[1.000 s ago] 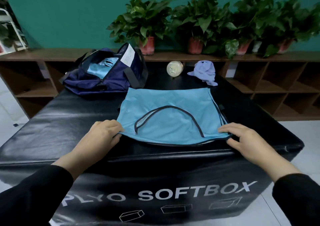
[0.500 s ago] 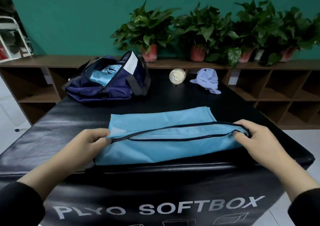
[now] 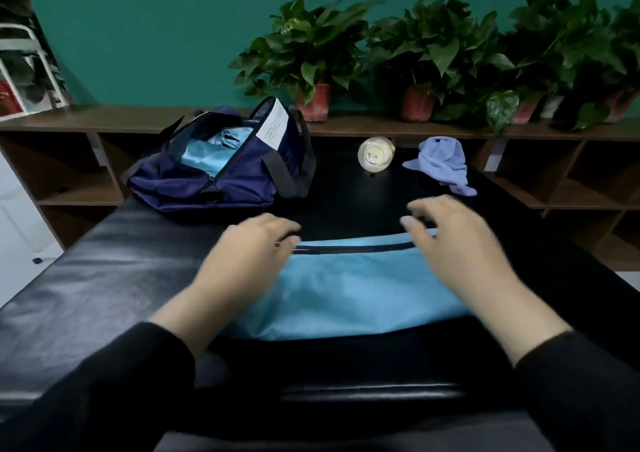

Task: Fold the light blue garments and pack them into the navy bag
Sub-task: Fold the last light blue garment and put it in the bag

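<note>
With fingers spread and gripping nothing, the left hand (image 3: 247,254) and right hand (image 3: 460,247) should press the light blue garment (image 3: 349,292) flat before the navy bag (image 3: 221,171).

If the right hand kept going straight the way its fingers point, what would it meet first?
The right hand points away and slightly left across bare black box top. The pale bottle looks like the first thing in that line, though blur and depth leave this uncertain.
</note>
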